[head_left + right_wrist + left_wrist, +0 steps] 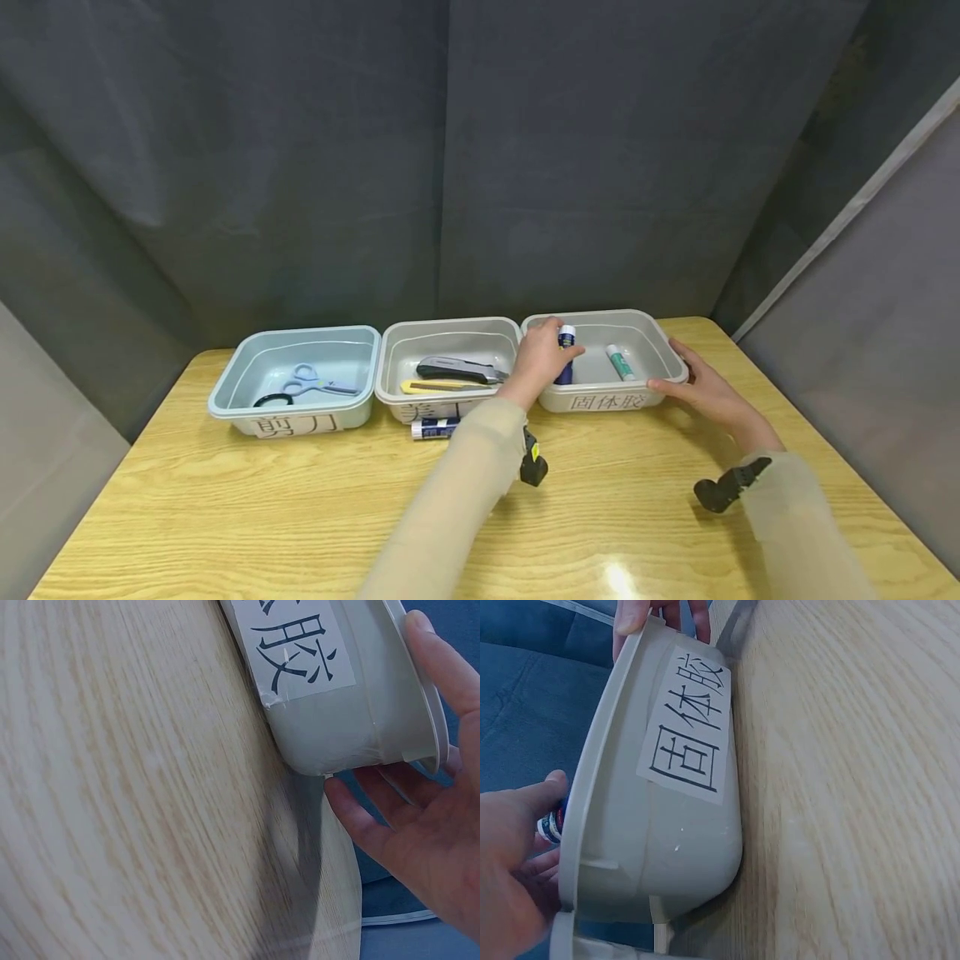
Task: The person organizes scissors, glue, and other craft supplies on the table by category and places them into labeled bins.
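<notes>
My left hand (540, 358) reaches over the left side of the right-hand grey bin (600, 389) and holds a blue glue stick (566, 367) with a white cap, nearly upright inside it. In the left wrist view, the bin's wall hides most of that glue stick (549, 827). My right hand (705, 392) grips the bin's right end; in the right wrist view the thumb (421, 624) lies on the rim and the other fingers reach round the end wall. A green and white glue stick (620, 363) lies inside this bin.
The middle grey bin (450, 327) holds a grey-black utility knife (461, 369) and a yellow cutter (442, 387). Scissors (318, 383) lie in the light blue bin (300, 335) at left. Another blue glue stick (435, 428) is on the table before the middle bin, partly behind my left sleeve.
</notes>
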`<move>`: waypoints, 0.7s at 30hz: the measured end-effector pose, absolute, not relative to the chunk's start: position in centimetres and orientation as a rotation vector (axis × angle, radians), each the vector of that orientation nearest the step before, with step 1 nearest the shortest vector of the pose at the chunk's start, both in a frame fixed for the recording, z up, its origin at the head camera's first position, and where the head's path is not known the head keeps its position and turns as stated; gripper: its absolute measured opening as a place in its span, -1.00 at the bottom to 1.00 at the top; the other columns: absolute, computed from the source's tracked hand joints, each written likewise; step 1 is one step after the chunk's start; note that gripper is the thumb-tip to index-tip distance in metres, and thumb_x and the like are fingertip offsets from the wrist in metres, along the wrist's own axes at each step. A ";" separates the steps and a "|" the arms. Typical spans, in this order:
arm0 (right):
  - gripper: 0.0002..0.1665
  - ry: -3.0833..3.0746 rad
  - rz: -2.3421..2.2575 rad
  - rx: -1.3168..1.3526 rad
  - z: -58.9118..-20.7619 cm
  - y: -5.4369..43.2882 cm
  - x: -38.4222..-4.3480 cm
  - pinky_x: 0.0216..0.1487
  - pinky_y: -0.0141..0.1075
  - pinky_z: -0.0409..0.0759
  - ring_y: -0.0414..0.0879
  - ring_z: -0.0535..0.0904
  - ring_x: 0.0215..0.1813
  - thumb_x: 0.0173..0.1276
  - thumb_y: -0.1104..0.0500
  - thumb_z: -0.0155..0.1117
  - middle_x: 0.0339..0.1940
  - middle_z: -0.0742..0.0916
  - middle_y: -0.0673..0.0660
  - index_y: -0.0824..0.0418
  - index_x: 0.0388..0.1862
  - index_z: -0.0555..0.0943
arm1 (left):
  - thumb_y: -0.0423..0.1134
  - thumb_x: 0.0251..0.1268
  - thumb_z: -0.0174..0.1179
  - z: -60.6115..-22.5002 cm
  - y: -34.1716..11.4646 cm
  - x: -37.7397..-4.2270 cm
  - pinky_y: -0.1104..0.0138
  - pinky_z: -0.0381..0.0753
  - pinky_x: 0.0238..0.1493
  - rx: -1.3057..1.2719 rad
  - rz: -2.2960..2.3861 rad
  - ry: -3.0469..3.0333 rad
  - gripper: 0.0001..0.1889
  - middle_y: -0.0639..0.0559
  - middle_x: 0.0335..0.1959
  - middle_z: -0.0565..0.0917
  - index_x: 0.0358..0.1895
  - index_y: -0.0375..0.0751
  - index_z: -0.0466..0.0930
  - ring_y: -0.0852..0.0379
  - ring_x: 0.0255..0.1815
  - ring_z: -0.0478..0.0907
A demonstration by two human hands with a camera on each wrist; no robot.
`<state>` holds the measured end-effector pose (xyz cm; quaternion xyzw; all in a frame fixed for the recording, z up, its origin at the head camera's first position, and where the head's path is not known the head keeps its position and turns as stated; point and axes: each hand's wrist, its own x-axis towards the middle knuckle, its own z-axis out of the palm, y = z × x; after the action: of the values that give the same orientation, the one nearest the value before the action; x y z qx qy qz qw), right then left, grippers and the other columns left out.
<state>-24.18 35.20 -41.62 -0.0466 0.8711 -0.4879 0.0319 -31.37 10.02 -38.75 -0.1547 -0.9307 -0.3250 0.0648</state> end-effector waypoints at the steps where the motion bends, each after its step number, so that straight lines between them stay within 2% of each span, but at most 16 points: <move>1: 0.12 2.682 -1.500 -0.139 -41.6 35.2 -24.2 0.26 0.23 0.08 0.29 0.01 0.35 0.25 0.04 0.23 0.43 -0.03 0.37 0.17 0.45 -0.36 | 0.08 0.06 0.26 -38.8 10.0 -31.4 0.37 0.54 -0.18 -0.462 -0.985 -2.813 -0.45 -0.01 -0.11 0.62 0.10 -0.08 0.44 0.11 -0.16 0.57; 7: 0.13 2.688 -1.493 -0.128 -41.7 35.1 -24.3 0.25 0.24 0.08 0.30 0.01 0.35 0.25 0.02 0.23 0.43 -0.03 0.38 0.19 0.45 -0.36 | 0.10 0.06 0.25 -39.2 10.0 -31.7 0.35 0.54 -0.18 -0.482 -0.925 -2.808 -0.44 -0.04 -0.14 0.62 0.09 -0.10 0.42 0.09 -0.17 0.58; 13: 0.12 2.678 -1.512 -0.149 -41.9 35.2 -24.5 0.25 0.23 0.09 0.29 0.01 0.35 0.25 0.04 0.22 0.43 -0.03 0.36 0.18 0.46 -0.35 | 0.10 0.14 0.18 -39.3 10.2 -31.8 0.34 0.53 -0.09 -0.601 -0.701 -2.816 -0.49 0.00 -0.11 0.63 0.12 -0.06 0.42 0.09 -0.09 0.57; 21: 0.17 2.705 -1.456 -0.095 -42.2 35.6 -24.7 0.26 0.26 0.00 0.34 -0.12 0.40 0.21 -0.03 0.25 0.46 -0.12 0.32 0.16 0.45 -0.37 | 0.09 0.15 0.16 -39.2 10.3 -31.5 0.36 0.55 -0.18 -0.592 -0.733 -2.848 -0.51 0.02 -0.12 0.63 0.14 0.00 0.44 0.12 -0.14 0.57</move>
<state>-24.75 35.63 -42.23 -0.0309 0.8796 -0.4734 0.0343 -31.52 10.33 -39.16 -0.1969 -0.9470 -0.2438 0.0709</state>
